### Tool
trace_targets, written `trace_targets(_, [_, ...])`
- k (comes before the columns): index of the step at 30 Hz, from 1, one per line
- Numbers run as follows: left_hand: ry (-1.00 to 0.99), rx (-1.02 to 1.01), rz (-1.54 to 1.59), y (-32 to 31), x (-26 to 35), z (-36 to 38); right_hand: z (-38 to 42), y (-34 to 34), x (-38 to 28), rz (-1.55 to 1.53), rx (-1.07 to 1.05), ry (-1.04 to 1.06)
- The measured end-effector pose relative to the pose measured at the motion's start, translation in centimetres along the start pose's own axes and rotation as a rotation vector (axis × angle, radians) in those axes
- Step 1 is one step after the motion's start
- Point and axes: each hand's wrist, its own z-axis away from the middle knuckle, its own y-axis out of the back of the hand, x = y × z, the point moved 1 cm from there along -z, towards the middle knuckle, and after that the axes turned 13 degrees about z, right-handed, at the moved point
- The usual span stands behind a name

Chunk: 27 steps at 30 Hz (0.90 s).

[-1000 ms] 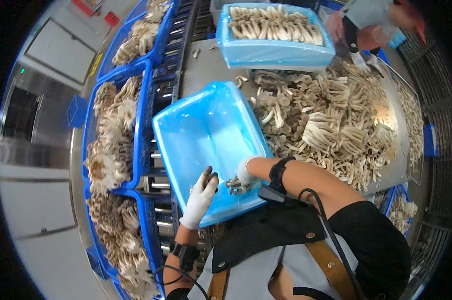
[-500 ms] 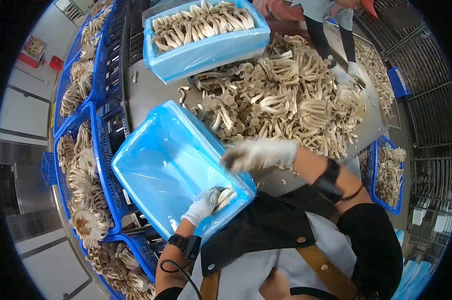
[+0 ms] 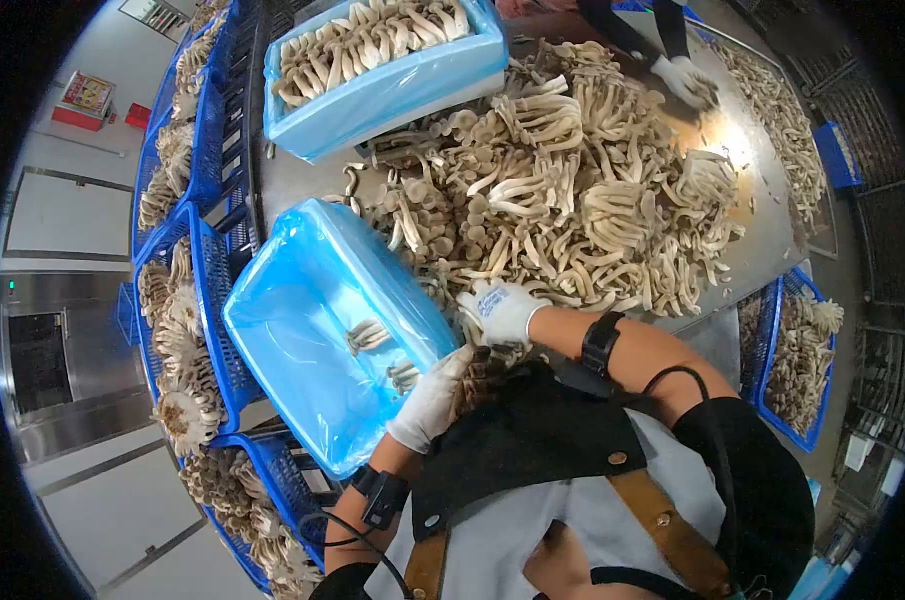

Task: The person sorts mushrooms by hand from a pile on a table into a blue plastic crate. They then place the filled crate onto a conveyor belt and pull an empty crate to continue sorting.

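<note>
A bin lined with blue plastic [image 3: 302, 290] stands tilted in front of me, with two small bunches of mushrooms [image 3: 367, 337] lying on its bottom. My left hand [image 3: 434, 400], in a white glove, is at the bin's near right corner, closed around brown-capped mushrooms [image 3: 480, 378] held against the dark apron front. Just above it, my gloved right hand [image 3: 504, 312] bends over mushrooms at the near edge of a large heap of mushrooms [image 3: 572, 200]. Its fingers are curled on stems and partly hidden. The two hands almost touch.
A second blue-lined bin [image 3: 392, 75], filled with rows of mushrooms, stands at the back left. Blue crates of mushroom clusters [image 3: 212, 330] line the left side; another crate [image 3: 802, 360] is at right. Across the metal table [image 3: 747, 230], a co-worker's gloved hands [image 3: 687, 82] rest near the heap.
My left hand has left the bin's inside for its corner; mushrooms now lie on the bin bottom. My right hand has come to the heap's near edge. The view has shifted slightly.
</note>
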Motion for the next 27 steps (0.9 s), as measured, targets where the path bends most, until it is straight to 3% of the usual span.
trace_targets(1, [0.047,-0.015,0.057,0.0,-0.9,-0.2,0.4,-0.2,1.3,-0.046,0.017,0.026])
trace_targets(4, [-0.109,-0.046,0.144,-0.2,-3.1,-1.4,3.1,0.9,5.4,-0.549,-0.101,0.06])
trace_targets(8, [-0.162,0.158,0.249,-2.4,-4.2,-3.8,6.4,0.1,8.1,-0.486,0.164,0.132])
trace_targets(11, [-0.122,-0.106,0.317,-4.8,-3.1,-5.3,8.6,2.1,7.9,-0.489,0.404,0.273])
trace_targets(15, [-0.176,-0.158,0.412,-5.2,-1.2,-5.3,9.8,5.5,5.9,0.215,0.845,0.712])
trace_targets(19, [-0.32,-0.017,0.29,-5.9,-1.1,-5.9,11.9,8.5,3.9,0.4,0.941,0.956])
trace_targets(20, [-0.444,-0.111,0.344,-6.8,-0.9,-6.2,12.6,8.9,3.9,0.407,0.989,0.927])
trace_targets(23, [-0.638,-0.361,0.536,-6.5,-0.8,-8.3,13.6,8.1,7.4,0.199,0.819,0.758])
trace_targets(25, [-0.741,-0.398,0.587,-6.9,0.1,-8.9,14.3,6.0,10.4,-0.232,0.867,0.385])
trace_targets(27, [-0.728,-0.38,0.57,-7.8,1.2,-7.8,14.7,6.8,11.2,-0.26,0.76,0.119])
